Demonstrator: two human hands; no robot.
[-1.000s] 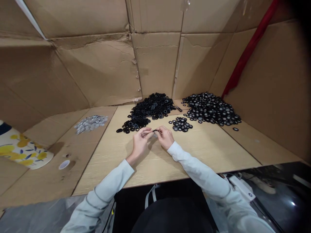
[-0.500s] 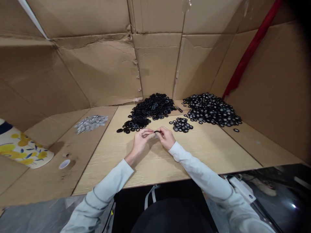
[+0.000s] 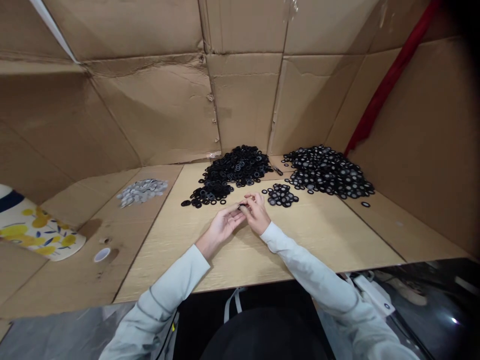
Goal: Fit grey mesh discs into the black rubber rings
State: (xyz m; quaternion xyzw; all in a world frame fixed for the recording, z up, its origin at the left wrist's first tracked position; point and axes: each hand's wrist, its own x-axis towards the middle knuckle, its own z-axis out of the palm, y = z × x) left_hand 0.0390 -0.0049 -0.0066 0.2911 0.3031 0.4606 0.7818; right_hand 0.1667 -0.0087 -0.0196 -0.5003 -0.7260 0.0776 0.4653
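A small black ring (image 3: 242,206) is at the fingertips where my two hands meet, above the wooden board. My left hand (image 3: 224,225) is turned with the palm partly up, its thumb and fingers at the ring's left side. From the right, my right hand (image 3: 257,214) pinches the same ring between thumb and fingers. Fingers cover much of the ring, so whether a disc sits inside it cannot be seen. Just beyond my hands lie a heap of black rings (image 3: 240,165) and a small cluster of black rings with grey centres (image 3: 282,195).
Grey discs (image 3: 142,191) are piled at left. A larger heap of grey-centred rings (image 3: 326,170) lies back right, with one stray ring (image 3: 365,204). A small metal tool (image 3: 276,170) lies between heaps. A patterned cylinder (image 3: 41,230) and white tape roll (image 3: 102,255) stand left. Cardboard walls (image 3: 247,100) enclose the board.
My left hand has rolled so its palm shows more, with its fingers now under the right hand. The right fingers have lifted and spread slightly around the ring.
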